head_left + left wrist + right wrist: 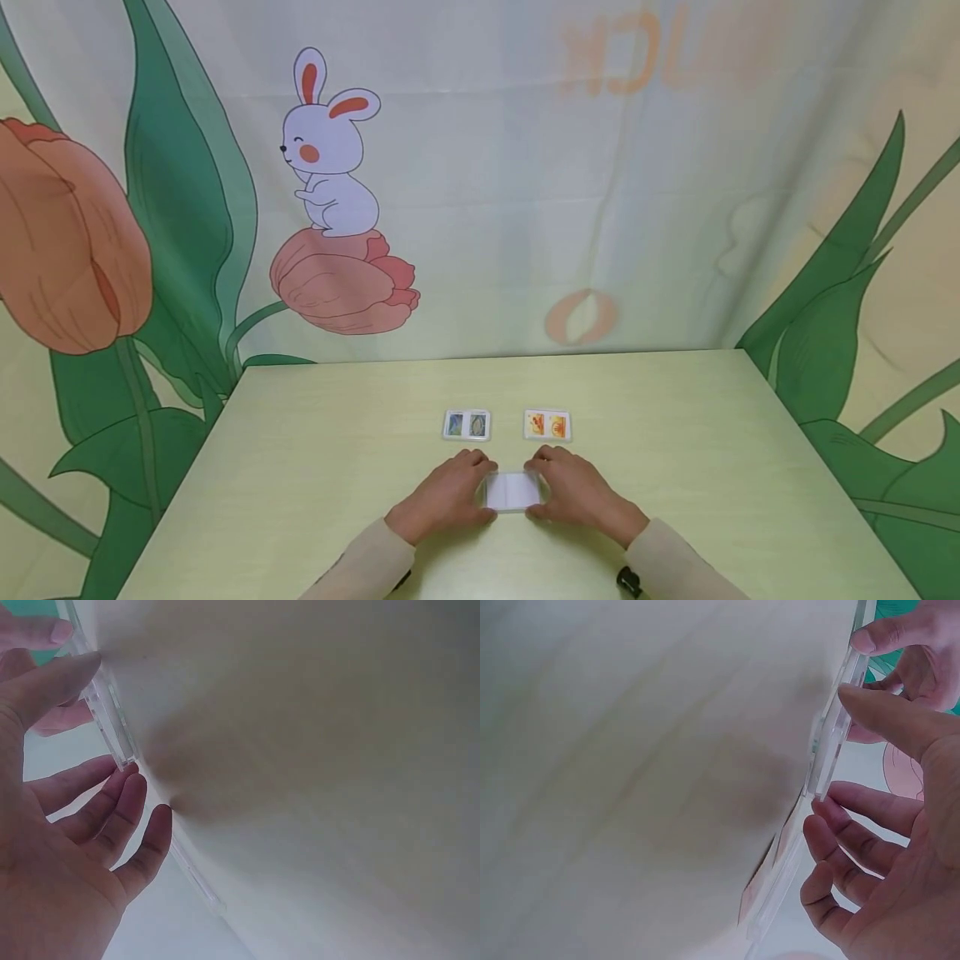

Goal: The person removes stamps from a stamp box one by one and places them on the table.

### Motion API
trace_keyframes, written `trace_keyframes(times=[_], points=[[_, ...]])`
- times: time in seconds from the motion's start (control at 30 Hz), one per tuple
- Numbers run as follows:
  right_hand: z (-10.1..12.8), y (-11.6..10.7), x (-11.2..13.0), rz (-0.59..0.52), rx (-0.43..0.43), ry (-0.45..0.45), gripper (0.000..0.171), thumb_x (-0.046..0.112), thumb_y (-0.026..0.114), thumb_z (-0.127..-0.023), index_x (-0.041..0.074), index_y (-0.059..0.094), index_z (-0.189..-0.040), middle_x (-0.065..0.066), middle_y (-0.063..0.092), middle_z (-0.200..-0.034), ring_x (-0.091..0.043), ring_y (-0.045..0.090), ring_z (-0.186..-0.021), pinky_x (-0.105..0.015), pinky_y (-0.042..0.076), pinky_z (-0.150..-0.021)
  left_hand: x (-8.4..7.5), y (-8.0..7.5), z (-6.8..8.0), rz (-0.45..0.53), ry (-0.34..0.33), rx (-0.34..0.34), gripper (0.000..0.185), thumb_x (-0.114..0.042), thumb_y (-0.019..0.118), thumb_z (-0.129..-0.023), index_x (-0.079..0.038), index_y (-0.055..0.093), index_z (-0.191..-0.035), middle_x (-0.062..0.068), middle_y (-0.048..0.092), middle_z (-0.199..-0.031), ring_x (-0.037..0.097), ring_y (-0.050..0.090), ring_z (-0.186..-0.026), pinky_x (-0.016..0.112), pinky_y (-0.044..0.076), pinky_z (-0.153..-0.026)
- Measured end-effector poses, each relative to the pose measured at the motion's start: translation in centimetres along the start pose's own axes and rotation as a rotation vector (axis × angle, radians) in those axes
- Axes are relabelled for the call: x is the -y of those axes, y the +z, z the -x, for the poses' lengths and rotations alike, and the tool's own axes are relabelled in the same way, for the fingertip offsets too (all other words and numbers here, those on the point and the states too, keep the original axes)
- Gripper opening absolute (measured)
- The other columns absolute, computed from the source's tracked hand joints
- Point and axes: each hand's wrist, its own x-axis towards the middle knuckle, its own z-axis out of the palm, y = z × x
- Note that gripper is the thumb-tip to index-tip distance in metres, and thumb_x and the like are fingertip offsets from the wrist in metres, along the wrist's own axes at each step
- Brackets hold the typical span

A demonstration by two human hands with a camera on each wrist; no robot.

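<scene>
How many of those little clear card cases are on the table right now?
3. One clear case sits near the table's front edge, held between the left hand and right hand. Two lie farther back: a blue-pictured case on the left, an orange-pictured case on the right.

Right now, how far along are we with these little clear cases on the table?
Two cases lie flat at the back: the blue-picture case and the orange-picture case, apart from each other. In hand: the left hand and right hand pinch the clear case by its ends. It shows no picture yet; what goes in it is not visible.
</scene>
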Motion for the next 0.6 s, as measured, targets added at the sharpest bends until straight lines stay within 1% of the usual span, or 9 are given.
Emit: trace_keyframes(times=[0.13, 0.3, 0.6], points=[[0.02, -0.08, 0.01, 0.020, 0.004, -0.007, 0.058, 0.044, 0.085, -0.071, 0.012, 0.069, -0.118, -0.001, 0.062, -0.115, -0.018, 0.059, -0.102, -0.037, 0.052, -0.083, 0.04, 0.07, -0.06, 0.000, 0.001, 0.007, 0.060, -0.039, 0.079, -0.078, -0.009, 0.061, -0.127, 0.003, 0.060, -0.120, 0.017, 0.055, -0.107, 0.034, 0.049, -0.092], [0.03, -0.19, 0.04, 0.020, 0.012, -0.007, 0.057, 0.042, 0.085, -0.071, 0.012, 0.069, -0.117, -0.001, 0.062, -0.114, -0.018, 0.058, -0.100, -0.036, 0.052, -0.082, 0.01, 0.02, -0.09, 0.006, -0.001, 0.015, 0.060, -0.039, 0.080, -0.078, -0.009, 0.062, -0.127, 0.002, 0.060, -0.120, 0.016, 0.055, -0.107, 0.033, 0.049, -0.092], [-0.06, 0.05, -0.07, 0.020, 0.023, -0.015, 0.057, 0.041, 0.085, -0.072, 0.012, 0.068, -0.119, -0.002, 0.063, -0.119, -0.019, 0.058, -0.104, -0.037, 0.052, -0.085, 0.01, -0.13, -0.01, 0.002, 0.010, 0.025, 0.061, -0.040, 0.080, -0.078, -0.010, 0.062, -0.127, 0.001, 0.061, -0.121, 0.016, 0.055, -0.106, 0.032, 0.049, -0.091]])
